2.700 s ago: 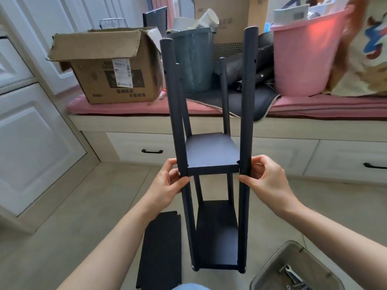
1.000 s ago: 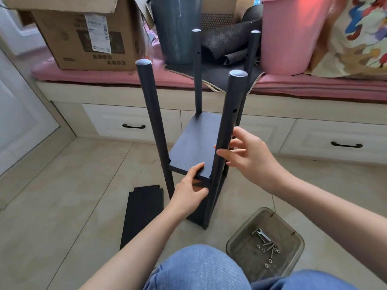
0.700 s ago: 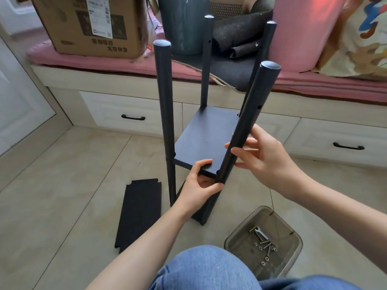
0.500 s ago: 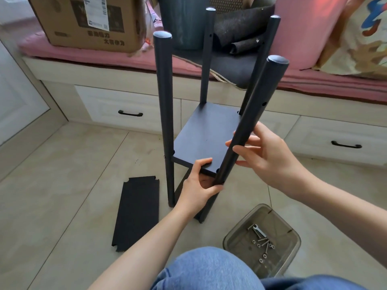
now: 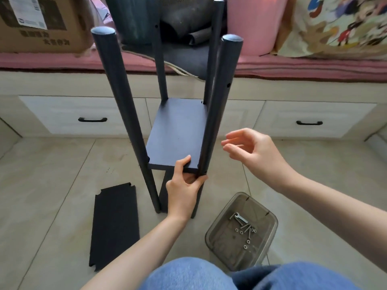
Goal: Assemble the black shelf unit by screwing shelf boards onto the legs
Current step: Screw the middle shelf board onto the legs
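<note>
Shelf unit beside bin of screws, wrench.

Matt black legs and smooth matt shelf board — rougher-looking black loose board on glossy floor tiles — translucent plastic tub of shiny metal screws.

cardboard box on pink cushion | pink bucket right | white drawers below

Beige tiled floor, white drawers with black handles, pink bench cushion
</note>
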`<act>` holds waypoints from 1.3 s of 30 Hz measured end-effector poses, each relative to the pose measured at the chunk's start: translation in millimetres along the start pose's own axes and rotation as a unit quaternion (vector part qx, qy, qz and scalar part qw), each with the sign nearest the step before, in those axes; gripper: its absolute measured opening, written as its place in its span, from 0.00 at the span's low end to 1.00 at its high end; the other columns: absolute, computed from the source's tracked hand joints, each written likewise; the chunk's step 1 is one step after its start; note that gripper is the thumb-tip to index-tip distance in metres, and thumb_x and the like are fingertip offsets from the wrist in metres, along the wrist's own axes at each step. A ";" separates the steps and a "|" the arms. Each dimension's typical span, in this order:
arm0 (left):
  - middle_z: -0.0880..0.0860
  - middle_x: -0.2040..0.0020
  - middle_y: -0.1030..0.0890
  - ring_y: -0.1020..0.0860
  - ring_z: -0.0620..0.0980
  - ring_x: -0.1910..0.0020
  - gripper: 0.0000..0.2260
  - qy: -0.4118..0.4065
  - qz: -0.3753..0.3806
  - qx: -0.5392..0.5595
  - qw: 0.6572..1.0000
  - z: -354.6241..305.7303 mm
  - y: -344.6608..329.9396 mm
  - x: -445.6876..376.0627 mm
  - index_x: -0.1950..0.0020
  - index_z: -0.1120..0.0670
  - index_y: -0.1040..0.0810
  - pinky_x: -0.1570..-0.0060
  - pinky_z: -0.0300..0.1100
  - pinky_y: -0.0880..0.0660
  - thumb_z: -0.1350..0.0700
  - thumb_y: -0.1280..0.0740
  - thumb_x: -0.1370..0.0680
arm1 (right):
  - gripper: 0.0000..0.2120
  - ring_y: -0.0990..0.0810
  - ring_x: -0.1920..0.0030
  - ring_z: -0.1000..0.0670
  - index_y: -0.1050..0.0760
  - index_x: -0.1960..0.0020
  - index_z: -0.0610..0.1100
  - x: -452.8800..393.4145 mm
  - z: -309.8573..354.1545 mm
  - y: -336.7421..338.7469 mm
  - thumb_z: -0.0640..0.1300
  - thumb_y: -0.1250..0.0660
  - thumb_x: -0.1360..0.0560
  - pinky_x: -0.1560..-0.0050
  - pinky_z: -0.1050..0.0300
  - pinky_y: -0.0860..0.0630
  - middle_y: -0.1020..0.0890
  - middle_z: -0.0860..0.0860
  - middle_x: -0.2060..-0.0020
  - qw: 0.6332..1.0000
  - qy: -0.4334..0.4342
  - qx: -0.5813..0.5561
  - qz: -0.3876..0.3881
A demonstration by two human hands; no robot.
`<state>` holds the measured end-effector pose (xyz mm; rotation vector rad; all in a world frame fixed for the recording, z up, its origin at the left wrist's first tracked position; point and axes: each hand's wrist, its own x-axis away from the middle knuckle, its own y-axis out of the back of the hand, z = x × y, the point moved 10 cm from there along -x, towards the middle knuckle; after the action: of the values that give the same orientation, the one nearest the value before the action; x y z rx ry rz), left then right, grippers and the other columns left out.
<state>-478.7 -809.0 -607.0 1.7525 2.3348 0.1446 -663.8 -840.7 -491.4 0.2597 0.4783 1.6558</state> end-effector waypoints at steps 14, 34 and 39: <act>0.40 0.58 0.18 0.18 0.32 0.59 0.27 0.002 -0.015 -0.004 1.000 -13.1 -52.6 9.4 0.39 0.48 0.30 0.55 0.23 0.27 0.60 0.20 0.30 | 0.06 0.18 0.49 0.49 0.19 0.48 0.42 56.2 -260.4 -38.5 0.41 0.30 0.24 0.49 0.60 0.26 0.16 0.47 0.52 0.937 -0.235 0.206 0.156; 0.45 0.51 0.16 0.15 0.40 0.52 0.27 0.049 0.025 0.032 0.998 -10.0 -54.9 10.9 0.41 0.42 0.32 0.48 0.30 0.23 0.65 0.23 0.28 | 0.19 0.29 0.72 0.48 0.26 0.63 0.38 103.3 -414.4 -124.4 0.42 0.47 0.17 0.82 0.68 0.32 0.24 0.44 0.79 0.730 -0.670 -0.135 -0.003; 0.44 0.52 0.16 0.15 0.40 0.52 0.27 0.048 0.028 0.034 0.998 -8.9 -54.4 11.5 0.42 0.42 0.32 0.50 0.29 0.24 0.66 0.23 0.27 | 0.16 0.27 0.74 0.49 0.24 0.63 0.39 108.6 -407.9 -146.5 0.45 0.38 0.19 0.82 0.65 0.30 0.22 0.46 0.77 0.705 -0.685 -0.180 0.025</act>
<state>-534.7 -813.0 -611.0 1.8842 2.3827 0.1638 -727.4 -786.4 -930.2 1.0854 -0.9885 1.1312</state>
